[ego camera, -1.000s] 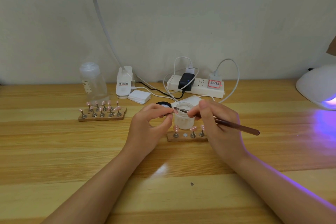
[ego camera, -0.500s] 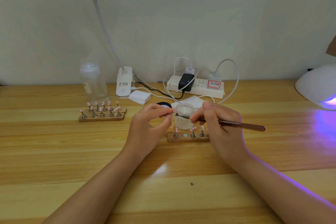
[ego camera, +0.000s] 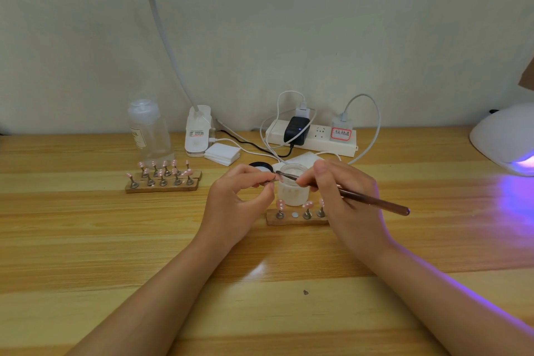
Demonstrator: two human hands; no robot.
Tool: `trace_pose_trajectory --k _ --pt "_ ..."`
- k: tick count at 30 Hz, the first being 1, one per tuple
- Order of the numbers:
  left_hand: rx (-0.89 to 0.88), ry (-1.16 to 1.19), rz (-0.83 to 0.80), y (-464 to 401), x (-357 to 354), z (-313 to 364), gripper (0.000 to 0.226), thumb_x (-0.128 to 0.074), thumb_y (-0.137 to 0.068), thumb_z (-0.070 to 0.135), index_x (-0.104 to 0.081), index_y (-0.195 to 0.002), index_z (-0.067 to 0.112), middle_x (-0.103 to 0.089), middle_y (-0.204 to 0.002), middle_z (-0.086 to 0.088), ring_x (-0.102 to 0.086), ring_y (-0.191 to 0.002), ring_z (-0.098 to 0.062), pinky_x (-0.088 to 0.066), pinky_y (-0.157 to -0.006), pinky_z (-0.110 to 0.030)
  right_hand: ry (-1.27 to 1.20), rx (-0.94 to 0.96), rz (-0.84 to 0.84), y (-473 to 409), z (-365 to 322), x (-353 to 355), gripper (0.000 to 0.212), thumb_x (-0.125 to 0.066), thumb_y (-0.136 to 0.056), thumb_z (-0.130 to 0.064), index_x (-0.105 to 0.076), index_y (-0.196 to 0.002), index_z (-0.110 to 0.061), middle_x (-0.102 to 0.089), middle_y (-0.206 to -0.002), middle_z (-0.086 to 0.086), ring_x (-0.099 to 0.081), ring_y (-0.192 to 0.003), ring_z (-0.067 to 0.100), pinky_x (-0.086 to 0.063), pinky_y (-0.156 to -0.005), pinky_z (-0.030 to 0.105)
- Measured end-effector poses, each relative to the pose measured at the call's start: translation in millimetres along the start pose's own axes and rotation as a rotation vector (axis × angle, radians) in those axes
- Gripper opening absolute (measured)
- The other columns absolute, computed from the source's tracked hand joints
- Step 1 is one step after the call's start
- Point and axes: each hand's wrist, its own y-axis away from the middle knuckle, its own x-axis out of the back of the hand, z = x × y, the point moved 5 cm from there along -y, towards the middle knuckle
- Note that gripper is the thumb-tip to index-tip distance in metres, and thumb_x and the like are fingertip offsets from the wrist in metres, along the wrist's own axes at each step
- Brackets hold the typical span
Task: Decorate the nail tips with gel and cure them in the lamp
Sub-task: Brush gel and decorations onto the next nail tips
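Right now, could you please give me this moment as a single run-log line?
left hand: pinches nail tip | right hand: holds brush, tip at nail tip above open jar | lamp: lit

The near half of the desk (ego camera: 86,254) lies bare on the left, open to a hand; the two forearms cross the near middle and right; a broad bare strip runs on the right between the right hand (ego camera: 346,205) and the curing lamp (ego camera: 502,141) at the far right edge; in the middle the jar (ego camera: 291,191) and the small wooden stand (ego camera: 297,218) crowd together; far left the larger stand (ego camera: 163,179) and bottle (ego camera: 148,133) block; the power strip (ego camera: 312,137) and looping cables (ego camera: 372,124) clutter the far edge.
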Motion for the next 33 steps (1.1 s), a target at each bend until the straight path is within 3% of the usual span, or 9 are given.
trace_pose_trajectory --k 9,14,18,26,33 --pt "0.029 -0.022 0.004 0 1 -3 0.026 -0.067 -0.076 -0.003 -0.068 -0.092 0.018 -0.062 -0.081 0.006 -0.054 -0.077 0.004 -0.041 -0.071 -0.005 -0.027 -0.020 0.015 1 2 3 0.045 -0.039 -0.091 -0.030 -0.067 -0.066 -0.007 -0.062 -0.064 -0.008 -0.059 -0.066 0.007 -0.045 -0.066 0.023" --pt "0.037 -0.020 -0.007 0 1 -2 0.026 -0.067 -0.077 -0.002 -0.068 -0.093 0.018 -0.063 -0.082 0.004 -0.055 -0.077 0.004 -0.041 -0.071 -0.005 -0.052 -0.069 0.039 3 6 6 0.048 -0.040 -0.090 -0.034 -0.068 -0.063 -0.006 -0.062 -0.058 -0.006 -0.057 -0.058 0.003 -0.041 -0.060 0.014" --pt "0.026 -0.031 -0.004 0 0 0 0.026 -0.067 -0.076 -0.003 -0.068 -0.093 0.017 -0.064 -0.082 0.001 -0.055 -0.079 -0.004 -0.041 -0.070 -0.006 -0.038 0.012 0.119 3 1 9 0.043 -0.038 -0.091 -0.027 -0.066 -0.063 -0.009 -0.062 -0.061 -0.003 -0.058 -0.062 0.004 -0.044 -0.061 0.019" --pt "0.031 -0.037 -0.008 0 0 -1 0.027 -0.067 -0.076 -0.003 -0.068 -0.093 0.018 -0.063 -0.081 0.003 -0.057 -0.075 -0.006 -0.041 -0.070 -0.006 0.047 0.063 0.045 1 -2 3 0.043 -0.038 -0.093 -0.023 -0.067 -0.069 -0.003 -0.064 -0.069 -0.003 -0.059 -0.071 0.010 -0.047 -0.069 0.030" --pt "0.053 -0.043 -0.009 0 0 -1 0.023 -0.067 -0.076 -0.004 -0.070 -0.093 0.012 -0.063 -0.081 0.003 -0.054 -0.078 0.001 -0.039 -0.069 -0.005 0.060 0.060 0.027 1 -2 1 0.045 -0.038 -0.093 -0.025 -0.067 -0.067 -0.003 -0.061 -0.065 -0.007 -0.057 -0.067 0.009 -0.043 -0.069 0.024"
